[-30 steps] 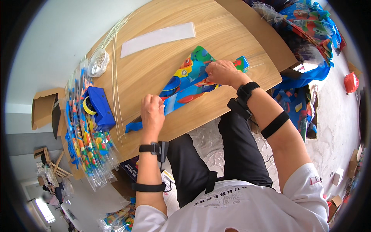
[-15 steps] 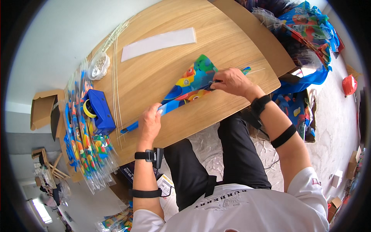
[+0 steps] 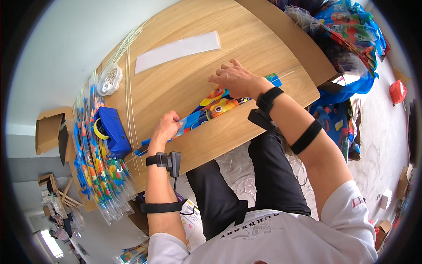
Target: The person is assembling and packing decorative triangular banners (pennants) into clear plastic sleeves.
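Observation:
A long, folded, brightly printed sheet (image 3: 223, 108), which looks like kite fabric with orange fish-like shapes on blue, lies slantwise near the front edge of the table. My left hand (image 3: 166, 127) is closed on its narrow left part, thumb and fingers pressing on the blue material. Over the far side of its wider part hovers my right hand (image 3: 237, 80), fingers spread and nothing held. That hand and wrist hide some of the sheet; a green-blue end shows beyond the wrist with thin pale rods sticking out.
On the wooden table (image 3: 176, 83) lie a white strip (image 3: 178, 52), thin pale rods (image 3: 129, 88) and a bag of small pale pieces (image 3: 110, 79). A blue tape dispenser (image 3: 115, 132) stands beside bagged printed bundles (image 3: 94, 154) at left. Cardboard boxes with more printed material (image 3: 351, 31) stand right.
My right hand has let go of the sheet and moved left and away from me, its fingers opening. The sheet's raised green flap has folded down. My left hand keeps its hold.

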Demonstrator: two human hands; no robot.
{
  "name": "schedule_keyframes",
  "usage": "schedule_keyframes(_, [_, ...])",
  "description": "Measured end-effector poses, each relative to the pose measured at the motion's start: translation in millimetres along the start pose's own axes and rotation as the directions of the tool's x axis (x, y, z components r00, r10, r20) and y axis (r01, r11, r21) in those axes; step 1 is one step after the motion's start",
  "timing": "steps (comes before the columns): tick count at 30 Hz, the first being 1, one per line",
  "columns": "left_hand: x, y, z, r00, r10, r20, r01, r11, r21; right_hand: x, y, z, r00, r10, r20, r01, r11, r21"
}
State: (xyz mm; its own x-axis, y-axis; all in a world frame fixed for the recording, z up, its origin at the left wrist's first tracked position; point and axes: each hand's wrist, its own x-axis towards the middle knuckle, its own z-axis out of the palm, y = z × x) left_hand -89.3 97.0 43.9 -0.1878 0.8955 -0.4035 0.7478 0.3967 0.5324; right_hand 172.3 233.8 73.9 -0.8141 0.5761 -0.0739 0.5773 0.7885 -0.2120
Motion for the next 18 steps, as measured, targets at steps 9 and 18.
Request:
schedule_keyframes(9, [2.3,2.9,0.4,0.992,0.125,-0.031,-0.122,0.988,0.092,-59.8,-22.6,45.4,0.925,-0.134,-0.355,0.068,0.979,-0.191])
schedule_keyframes(18, [-56.6,-27.1,-30.8,0.947,0.19,-0.258,-0.078,0.918,0.389,-94.0,-16.9,25.0,0.877,-0.213,-0.431,0.019,0.911,-0.411])
